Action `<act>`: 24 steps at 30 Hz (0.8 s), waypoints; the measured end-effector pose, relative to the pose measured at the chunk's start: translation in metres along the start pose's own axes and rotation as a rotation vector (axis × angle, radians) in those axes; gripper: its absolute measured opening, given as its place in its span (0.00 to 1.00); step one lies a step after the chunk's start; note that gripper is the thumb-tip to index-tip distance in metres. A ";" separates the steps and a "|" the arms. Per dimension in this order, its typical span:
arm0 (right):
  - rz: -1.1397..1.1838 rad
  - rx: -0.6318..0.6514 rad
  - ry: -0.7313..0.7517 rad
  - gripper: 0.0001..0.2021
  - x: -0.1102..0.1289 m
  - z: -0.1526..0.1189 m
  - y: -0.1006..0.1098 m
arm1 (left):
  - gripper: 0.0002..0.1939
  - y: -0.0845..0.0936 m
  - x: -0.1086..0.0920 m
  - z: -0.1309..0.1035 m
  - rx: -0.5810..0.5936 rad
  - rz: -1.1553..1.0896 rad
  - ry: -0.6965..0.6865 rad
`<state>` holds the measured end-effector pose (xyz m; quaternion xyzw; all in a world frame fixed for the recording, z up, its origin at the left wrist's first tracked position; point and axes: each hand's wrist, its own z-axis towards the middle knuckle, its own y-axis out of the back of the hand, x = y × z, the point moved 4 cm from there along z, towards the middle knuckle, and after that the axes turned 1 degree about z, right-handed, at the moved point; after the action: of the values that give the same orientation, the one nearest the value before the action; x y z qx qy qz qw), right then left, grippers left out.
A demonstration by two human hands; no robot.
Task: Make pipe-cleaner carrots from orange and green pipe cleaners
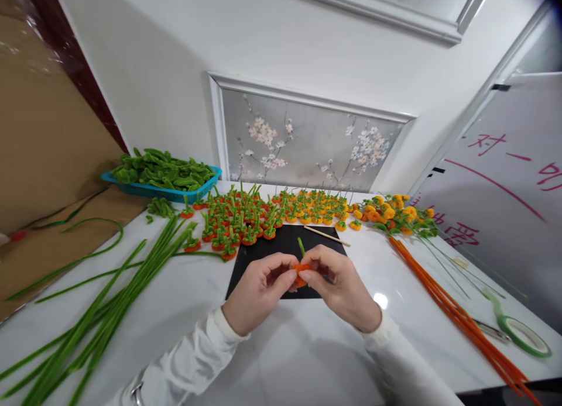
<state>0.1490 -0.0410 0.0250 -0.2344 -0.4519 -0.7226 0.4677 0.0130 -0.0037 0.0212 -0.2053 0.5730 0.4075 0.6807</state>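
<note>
Between my two hands is a small orange pipe-cleaner flower with a green stem pointing up and away from me. My left hand pinches its left side between thumb and fingers. On the right side, my right hand grips it the same way. Both hands are above a black mat, and the fingers hide part of the flower. Just beyond the mat stand many finished-looking orange pieces with green tops, and yellow ones beside them.
A blue tray heaped with green fuzzy leaves stands at the back left. Long green pipe cleaners lie on the left, orange ones on the right. A wooden stick, a yellow flower bunch and green tape are also there.
</note>
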 end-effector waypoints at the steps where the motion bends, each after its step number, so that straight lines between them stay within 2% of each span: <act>1: -0.005 0.004 0.002 0.04 0.000 0.000 0.000 | 0.08 0.000 0.000 0.000 0.013 -0.008 0.001; 6: 0.044 0.032 -0.035 0.05 -0.005 0.000 -0.002 | 0.08 -0.003 0.005 0.001 0.050 -0.080 0.056; 10: 0.324 -0.004 -0.211 0.09 -0.015 0.001 -0.005 | 0.12 -0.005 0.009 0.000 -0.027 -0.159 0.016; 13: 0.462 0.016 -0.295 0.12 -0.016 0.002 -0.006 | 0.13 -0.006 0.010 0.000 -0.050 -0.154 -0.014; 19: 0.598 0.122 -0.359 0.13 -0.018 0.000 -0.010 | 0.04 -0.001 0.013 0.001 -0.058 -0.220 0.033; 24: 0.673 0.124 -0.355 0.12 -0.019 0.000 -0.010 | 0.07 0.003 0.016 0.003 -0.075 -0.313 0.092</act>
<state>0.1486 -0.0312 0.0061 -0.4622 -0.4664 -0.4480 0.6068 0.0128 0.0058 0.0074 -0.3356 0.5490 0.3079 0.7009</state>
